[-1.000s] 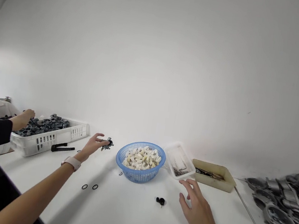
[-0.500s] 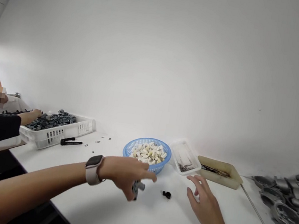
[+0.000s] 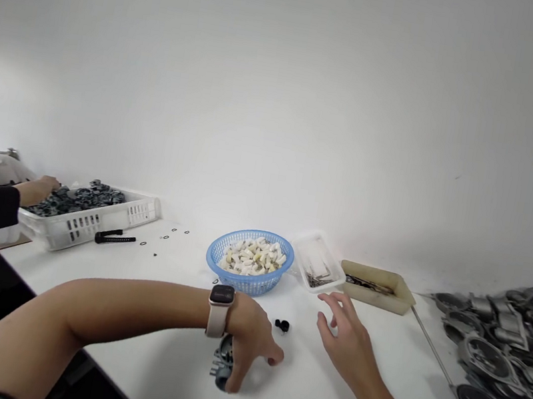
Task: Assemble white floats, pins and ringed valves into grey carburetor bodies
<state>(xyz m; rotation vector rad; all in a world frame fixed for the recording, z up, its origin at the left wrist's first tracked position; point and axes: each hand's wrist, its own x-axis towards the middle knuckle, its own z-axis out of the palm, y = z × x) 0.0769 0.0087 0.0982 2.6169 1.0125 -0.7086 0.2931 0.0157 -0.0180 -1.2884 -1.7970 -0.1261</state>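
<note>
Currently we bend our left hand (image 3: 253,338) over a grey metal part (image 3: 221,362), in front of the blue basket (image 3: 247,284); whether its fingers pinch the part, we cannot tell. Our right hand (image 3: 348,340), fingers loosely spread, is near a small black piece (image 3: 283,326).

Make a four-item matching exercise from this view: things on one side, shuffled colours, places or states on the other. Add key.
Things:
1. grey metal part
2. round basket
3. black strap
4. right hand

Places, colours or states:
A. blue, with pale pieces inside
B. fingers spread, holding nothing
C. against the left hand
D. lying beside the white crate

Pairs: 1-C, 2-A, 3-D, 4-B
</note>
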